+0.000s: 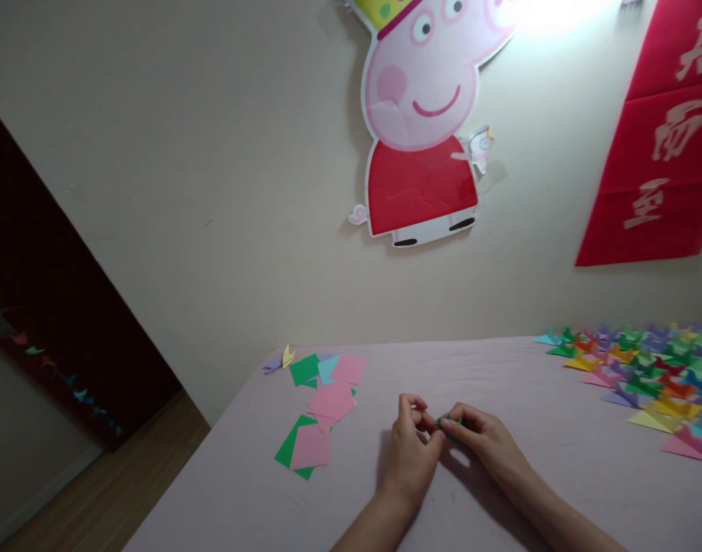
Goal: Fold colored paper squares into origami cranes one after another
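The left hand (411,448) and right hand (490,438) pinch a small green paper piece (454,438) between their fingertips, above the pink tablecloth (241,491), between loose paper squares (331,400) and origami cranes (644,386) — seemingly a folding step, calling for steady, fine creasing.

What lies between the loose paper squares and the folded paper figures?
The head view shows the left hand and right hand there, holding a small green paper piece, over the tabletop.
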Demonstrator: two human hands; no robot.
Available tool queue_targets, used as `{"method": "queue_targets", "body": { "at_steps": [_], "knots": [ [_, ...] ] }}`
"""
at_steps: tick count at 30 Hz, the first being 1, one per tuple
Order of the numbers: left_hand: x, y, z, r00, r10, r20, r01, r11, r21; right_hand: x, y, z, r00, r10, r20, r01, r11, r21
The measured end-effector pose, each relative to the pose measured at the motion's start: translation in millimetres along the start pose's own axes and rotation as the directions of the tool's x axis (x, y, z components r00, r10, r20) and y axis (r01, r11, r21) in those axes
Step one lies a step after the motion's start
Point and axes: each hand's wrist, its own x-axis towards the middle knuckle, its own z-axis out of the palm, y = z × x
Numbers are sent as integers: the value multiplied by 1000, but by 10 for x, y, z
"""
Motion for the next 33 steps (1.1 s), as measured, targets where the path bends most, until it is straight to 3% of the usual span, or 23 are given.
{"method": "queue_targets", "body": {
  "at_steps": [5, 8, 12, 20, 27, 33],
  "knots": [
    [19, -57, 2, 987, 70, 141, -78, 996, 53, -16, -23, -10, 1000, 1, -15, 0, 998, 70],
    [37, -61, -6, 981, 114, 155, -128, 989, 81, -35, -65, 2, 1000, -26, -13, 27, 999, 29],
    [61, -70, -16, 973, 140, 184, -142, 990, -2, -54, -119, 35, 999, -27, -46, 24, 998, -57],
    [82, -61, -75, 966, 126, 228, -89, 982, -165, -34, -116, 22, 999, -9, 30, 7, 998, 60],
    [94, -97, -78, 966, 113, 232, -65, 976, -207, -29, -98, -29, 998, -54, 14, 56, 993, -105],
    [109, -117, -65, 959, 103, 262, -42, 973, -228, -17, -34, -25, 997, -78, 30, 81, 988, -130]
  ]
}}
